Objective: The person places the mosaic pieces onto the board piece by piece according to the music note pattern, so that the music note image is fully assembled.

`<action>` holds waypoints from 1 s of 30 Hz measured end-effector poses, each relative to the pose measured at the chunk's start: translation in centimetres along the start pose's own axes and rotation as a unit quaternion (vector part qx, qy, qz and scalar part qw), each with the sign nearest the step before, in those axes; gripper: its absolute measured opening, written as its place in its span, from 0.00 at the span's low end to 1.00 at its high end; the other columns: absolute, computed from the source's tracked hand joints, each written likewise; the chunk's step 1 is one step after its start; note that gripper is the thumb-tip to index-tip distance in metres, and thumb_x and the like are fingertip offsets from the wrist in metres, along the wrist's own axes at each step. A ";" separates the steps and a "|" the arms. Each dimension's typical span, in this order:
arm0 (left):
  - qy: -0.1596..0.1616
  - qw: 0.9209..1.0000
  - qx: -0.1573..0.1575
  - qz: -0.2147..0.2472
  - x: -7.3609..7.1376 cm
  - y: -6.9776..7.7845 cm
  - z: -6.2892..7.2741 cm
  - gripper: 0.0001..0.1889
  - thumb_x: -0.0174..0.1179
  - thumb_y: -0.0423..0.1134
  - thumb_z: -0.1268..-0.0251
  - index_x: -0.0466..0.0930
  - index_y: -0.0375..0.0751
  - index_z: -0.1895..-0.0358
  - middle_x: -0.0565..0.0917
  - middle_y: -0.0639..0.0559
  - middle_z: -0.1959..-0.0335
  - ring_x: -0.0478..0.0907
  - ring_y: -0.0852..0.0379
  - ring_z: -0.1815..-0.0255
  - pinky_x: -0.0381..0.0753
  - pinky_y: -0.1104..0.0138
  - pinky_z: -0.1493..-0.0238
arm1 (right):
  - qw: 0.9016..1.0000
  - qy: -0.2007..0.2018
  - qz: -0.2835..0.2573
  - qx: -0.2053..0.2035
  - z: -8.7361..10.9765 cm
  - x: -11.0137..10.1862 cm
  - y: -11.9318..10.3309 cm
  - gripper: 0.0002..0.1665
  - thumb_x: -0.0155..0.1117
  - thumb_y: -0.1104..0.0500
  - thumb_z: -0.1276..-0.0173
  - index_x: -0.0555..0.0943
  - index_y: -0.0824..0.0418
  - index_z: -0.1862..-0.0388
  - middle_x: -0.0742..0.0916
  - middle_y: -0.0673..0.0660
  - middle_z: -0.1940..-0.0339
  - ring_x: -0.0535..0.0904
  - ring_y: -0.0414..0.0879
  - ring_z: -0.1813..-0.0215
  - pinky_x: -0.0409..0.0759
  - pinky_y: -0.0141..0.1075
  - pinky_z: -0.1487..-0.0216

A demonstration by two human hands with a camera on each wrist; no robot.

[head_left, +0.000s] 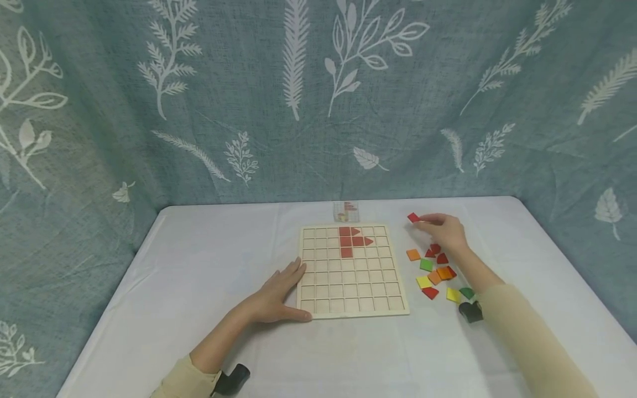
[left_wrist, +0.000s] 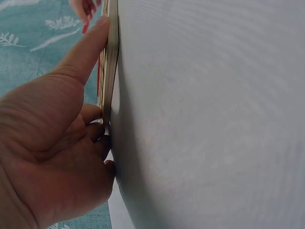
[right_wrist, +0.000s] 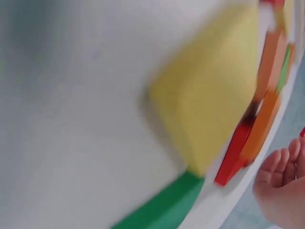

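Observation:
A pale wooden grid board lies on the table, with several red squares and pointed pieces in its upper middle cells. My left hand rests at the board's lower left corner, fingers along the left edge and thumb on the near edge. In the left wrist view the thumb lies against the board's side. Right of the board, my right hand pinches a red tile between thumb and fingertips, above the table. In the right wrist view that hand shows only partly.
Beneath and near my right forearm lie loose tiles: orange, light green, yellow, dark green and several red ones. Some overlap. A small clear block with a coloured pattern stands behind the board. A patterned curtain hangs behind the table.

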State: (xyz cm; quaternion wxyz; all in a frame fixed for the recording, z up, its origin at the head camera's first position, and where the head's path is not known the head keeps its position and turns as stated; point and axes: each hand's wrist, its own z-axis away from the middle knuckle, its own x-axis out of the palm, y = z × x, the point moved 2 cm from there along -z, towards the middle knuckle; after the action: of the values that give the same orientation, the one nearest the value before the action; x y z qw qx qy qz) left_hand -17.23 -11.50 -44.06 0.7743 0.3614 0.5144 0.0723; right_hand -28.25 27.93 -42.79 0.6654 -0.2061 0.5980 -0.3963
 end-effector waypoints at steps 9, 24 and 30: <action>-0.003 1.000 0.004 0.000 -0.2 0.1 0.2 0.58 0.72 0.58 0.51 0.48 0.34 0.23 0.44 0.39 0.21 0.39 0.43 0.21 0.37 0.51 0.23 | 0.995 -0.060 -0.060 -0.047 2.5 2.5 -1.9 0.34 0.67 0.38 0.37 0.79 0.57 0.39 0.81 0.60 0.41 0.77 0.54 0.54 0.78 0.35 0.65; -0.005 1.000 0.009 0.006 -0.3 0.2 0.1 0.58 0.72 0.57 0.50 0.48 0.33 0.23 0.44 0.38 0.21 0.39 0.43 0.21 0.37 0.50 0.23 | 0.978 -0.132 0.019 -0.160 4.7 6.9 -4.2 0.22 0.73 0.46 0.41 0.85 0.56 0.51 0.85 0.54 0.53 0.77 0.51 0.50 0.77 0.45 0.48; -0.007 1.000 0.008 0.006 -0.3 0.3 0.1 0.58 0.72 0.57 0.50 0.48 0.33 0.23 0.44 0.38 0.21 0.39 0.43 0.21 0.36 0.50 0.23 | 0.948 -0.130 0.116 -0.267 4.7 7.6 -5.0 0.18 0.73 0.54 0.39 0.85 0.61 0.53 0.86 0.55 0.55 0.80 0.50 0.51 0.81 0.45 0.48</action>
State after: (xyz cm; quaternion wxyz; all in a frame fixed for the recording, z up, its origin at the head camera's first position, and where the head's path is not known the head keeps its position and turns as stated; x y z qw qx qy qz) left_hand -17.19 -11.49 -43.58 0.7746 0.3716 0.5069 0.0701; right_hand -25.38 18.06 -42.92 0.6995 -0.3555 0.6098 -0.1115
